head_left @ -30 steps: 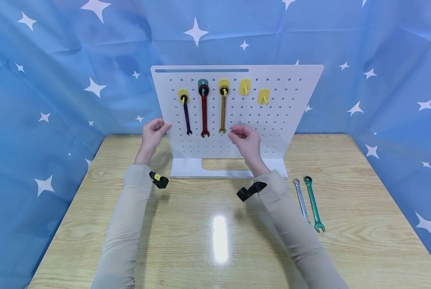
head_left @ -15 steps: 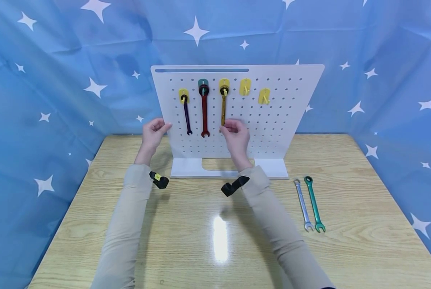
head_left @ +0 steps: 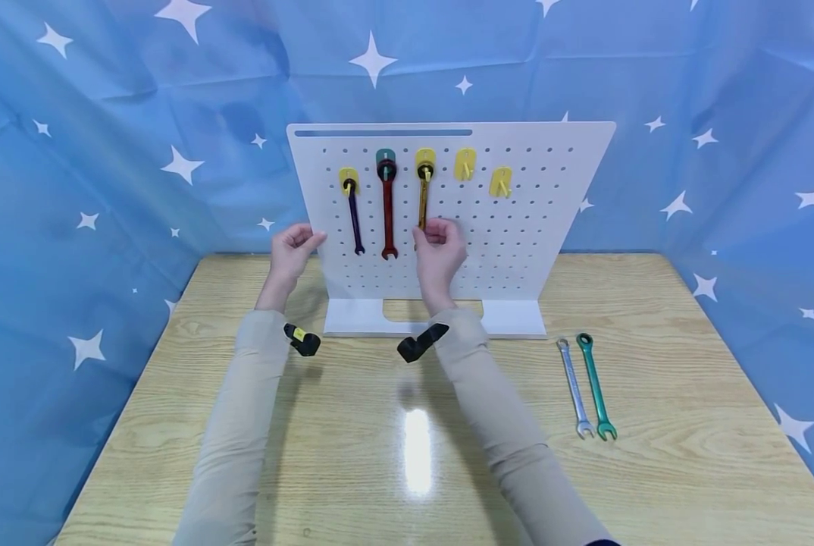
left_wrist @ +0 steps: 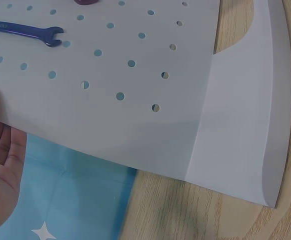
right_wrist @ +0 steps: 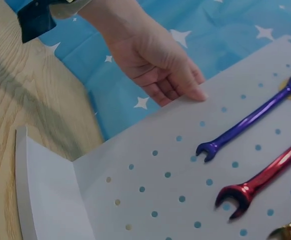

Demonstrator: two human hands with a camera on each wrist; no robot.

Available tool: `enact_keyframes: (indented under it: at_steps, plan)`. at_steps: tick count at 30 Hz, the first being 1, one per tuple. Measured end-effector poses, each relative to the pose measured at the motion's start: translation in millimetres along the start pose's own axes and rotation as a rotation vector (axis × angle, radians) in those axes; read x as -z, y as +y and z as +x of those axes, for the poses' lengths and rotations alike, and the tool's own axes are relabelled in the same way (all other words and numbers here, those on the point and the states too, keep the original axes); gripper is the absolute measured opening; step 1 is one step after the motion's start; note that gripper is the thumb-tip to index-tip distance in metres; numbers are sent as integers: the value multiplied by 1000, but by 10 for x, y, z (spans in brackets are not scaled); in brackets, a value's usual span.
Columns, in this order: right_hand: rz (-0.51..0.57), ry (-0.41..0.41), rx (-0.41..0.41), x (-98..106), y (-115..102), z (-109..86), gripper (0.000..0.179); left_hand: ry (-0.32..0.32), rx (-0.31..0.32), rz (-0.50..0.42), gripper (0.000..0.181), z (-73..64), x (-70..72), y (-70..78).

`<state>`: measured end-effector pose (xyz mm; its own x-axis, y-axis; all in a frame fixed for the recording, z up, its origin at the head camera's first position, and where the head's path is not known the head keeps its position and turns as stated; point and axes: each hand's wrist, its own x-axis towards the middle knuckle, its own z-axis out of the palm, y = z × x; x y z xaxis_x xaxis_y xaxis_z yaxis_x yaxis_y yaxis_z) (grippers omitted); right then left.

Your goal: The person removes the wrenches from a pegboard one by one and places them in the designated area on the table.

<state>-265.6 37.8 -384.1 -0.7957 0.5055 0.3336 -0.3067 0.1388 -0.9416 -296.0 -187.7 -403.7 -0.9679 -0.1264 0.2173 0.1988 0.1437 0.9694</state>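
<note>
At the left edge of the white pegboard (head_left: pixel 530 262), my left hand (head_left: pixel 289 250) pinches the board, thumb on the front face and fingers behind. My right hand (head_left: pixel 441 254) pinches the lower part of a gold combination wrench (head_left: pixel 424 203), whose ring end hangs on a yellow hook. Its open-end jaw shows at the corner of the right wrist view. Left of it hang a red wrench (head_left: pixel 389 212) on a green hook and a smaller purple wrench (head_left: pixel 355 225) on a yellow hook. The right fingers hide the gold wrench's lower end in the head view.
Two yellow hooks (head_left: pixel 464 162) on the board's right part carry nothing. A silver wrench (head_left: pixel 574 387) and a green wrench (head_left: pixel 596 390) lie side by side on the wooden table (head_left: pixel 687 425), right of the board's base. A blue star-patterned cloth (head_left: pixel 721 98) hangs behind.
My right hand has moved left from beside the gold wrench, taken hold of its lower end and shifted slightly upward. The left hand has stayed on the board's edge.
</note>
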Motion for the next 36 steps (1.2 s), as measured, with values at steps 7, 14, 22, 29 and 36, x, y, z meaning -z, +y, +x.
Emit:
enact_keyframes:
  at_steps: [7, 14, 22, 29, 36]
  plan:
    - [-10, 34, 6, -61, 12, -10, 18, -2, -9, -10, 19, -2, 1, 0]
    - [-81, 62, 62, -83, 20, -7, 15, -1, -27, -2, 22, -1, -3, 4]
    - [-179, 68, 81, -95, 34, -14, 13, 2, -21, 4, 21, 3, -5, -14]
    - [-236, 77, 142, -86, 34, -15, 10, -4, -2, -7, 12, 10, -2, -32]
    - [-230, 55, 176, -70, 37, -26, 11, 6, -23, 5, 13, 3, -4, -28]
